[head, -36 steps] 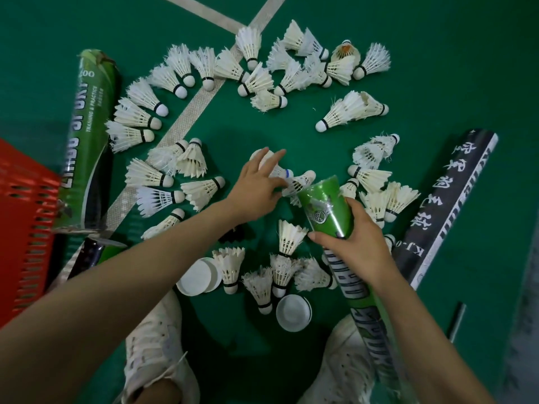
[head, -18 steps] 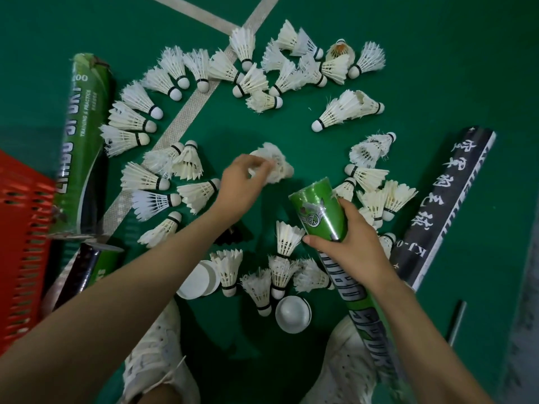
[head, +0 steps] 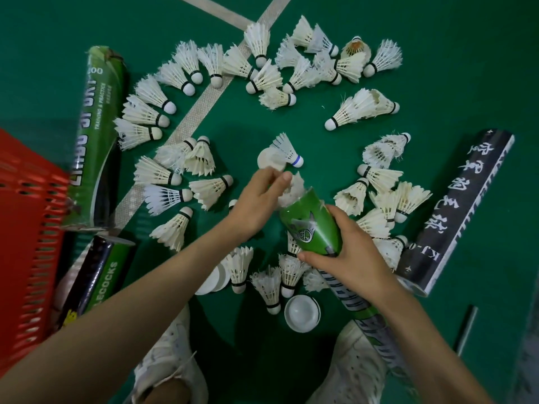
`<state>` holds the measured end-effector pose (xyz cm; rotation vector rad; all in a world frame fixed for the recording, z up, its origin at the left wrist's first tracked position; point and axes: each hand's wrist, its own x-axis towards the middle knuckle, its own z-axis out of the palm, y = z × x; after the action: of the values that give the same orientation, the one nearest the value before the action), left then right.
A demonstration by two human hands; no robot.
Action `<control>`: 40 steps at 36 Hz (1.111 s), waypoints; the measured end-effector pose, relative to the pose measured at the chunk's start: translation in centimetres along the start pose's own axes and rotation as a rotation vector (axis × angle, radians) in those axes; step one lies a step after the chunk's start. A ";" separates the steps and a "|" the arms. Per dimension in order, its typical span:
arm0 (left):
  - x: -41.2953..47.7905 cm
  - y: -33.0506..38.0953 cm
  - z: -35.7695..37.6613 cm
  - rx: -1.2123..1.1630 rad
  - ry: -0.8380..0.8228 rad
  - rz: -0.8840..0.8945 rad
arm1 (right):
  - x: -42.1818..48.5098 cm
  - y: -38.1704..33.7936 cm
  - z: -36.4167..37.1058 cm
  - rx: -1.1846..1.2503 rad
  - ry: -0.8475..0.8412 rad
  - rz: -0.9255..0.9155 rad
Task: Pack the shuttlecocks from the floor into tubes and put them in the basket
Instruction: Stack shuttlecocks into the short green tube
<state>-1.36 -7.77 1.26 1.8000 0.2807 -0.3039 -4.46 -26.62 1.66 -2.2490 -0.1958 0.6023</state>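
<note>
**Current step.** The right hand (head: 347,252) grips the green tube (head: 313,225) just below its open mouth, fingers curled round it. The tube is tilted up from the floor (head: 466,53). The left hand (head: 256,199) pinches the feathers of one shuttlecock (head: 294,189) at that mouth. The shuttlecock is partly inside the tube and its cork end is hidden.

**Progress.** Judged early.
- Many loose shuttlecocks (head: 154,173) lie on the floor in clusters around both hands.
- A blue-banded shuttlecock (head: 284,151) lies just beyond the left hand.
- The fill level of the held tube cannot be seen.
- A second green tube (head: 96,135) and a dark tube (head: 96,275) lie against the red basket (head: 26,228). Whether either is packed cannot be told.
- A black tube (head: 460,205) lies well apart from the basket, on the far side of the hands.
- The basket interior is out of view.

**Remaining.** Fill the held tube, fit a white cap (head: 302,313) from beside the shoes, place the tube in the basket, then repeat for the other tubes.
</note>
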 end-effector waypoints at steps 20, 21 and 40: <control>-0.7 -5.6 -2.9 0.540 0.167 -0.099 | 1.5 0.5 0.3 0.021 0.015 0.058; -1.0 -6.5 -3.5 0.621 0.168 -0.116 | 1.5 0.5 0.3 0.022 0.015 0.059; -1.8 -5.5 -3.6 0.088 0.180 -0.177 | 1.6 0.5 0.8 0.014 0.007 0.071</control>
<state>-4.73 -2.96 -2.27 1.8957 0.5639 -0.2826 -3.46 -25.91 0.31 -2.2523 -0.1085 0.6317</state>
